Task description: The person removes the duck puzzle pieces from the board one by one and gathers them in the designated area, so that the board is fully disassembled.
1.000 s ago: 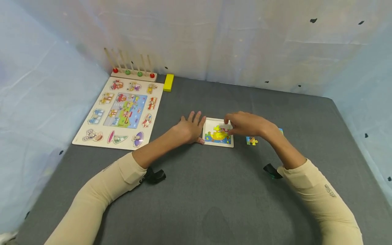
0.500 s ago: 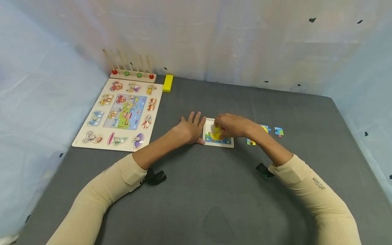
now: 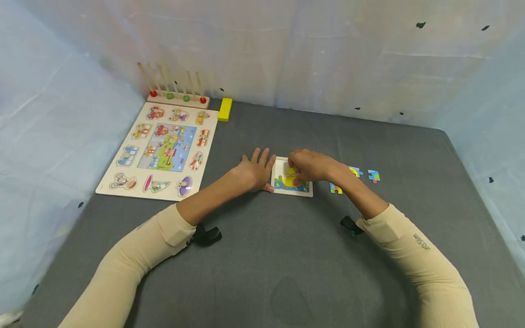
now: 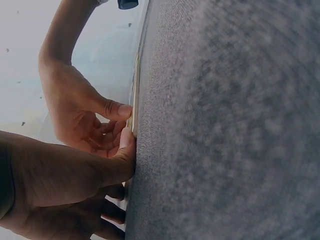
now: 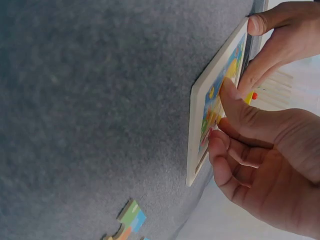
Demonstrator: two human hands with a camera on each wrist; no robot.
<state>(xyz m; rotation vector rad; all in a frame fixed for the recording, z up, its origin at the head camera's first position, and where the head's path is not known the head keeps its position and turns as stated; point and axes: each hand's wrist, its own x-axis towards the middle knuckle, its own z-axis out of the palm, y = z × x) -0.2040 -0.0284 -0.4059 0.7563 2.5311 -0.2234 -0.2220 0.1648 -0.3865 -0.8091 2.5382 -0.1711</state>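
Note:
A small square jigsaw puzzle tray (image 3: 280, 164) with a pale wooden rim lies mid-table. Several joined puzzle pieces fill its lower part, with a yellow shape on blue. My left hand (image 3: 252, 175) lies at the tray's left side, fingers spread and thumb at its lower left corner. Over the tray's right half is my right hand (image 3: 309, 165); its thumb and bent index finger come down about a yellow puzzle piece (image 3: 290, 172). In the right wrist view, the right thumb (image 5: 231, 92) touches the picture and the other fingers curl. The hand hides part of the tray.
Loose puzzle pieces (image 3: 373, 176) lie right of the tray, some partly behind the right forearm. At the back left are a large wooden peg puzzle board (image 3: 137, 180), a rack with upright pegs and beads (image 3: 180, 100), and a yellow block (image 3: 225, 110).
My right hand moved left across the tray to the yellow piece, uncovering loose pieces on the right. Over the last half second it has barely moved. The left hand stays in place.

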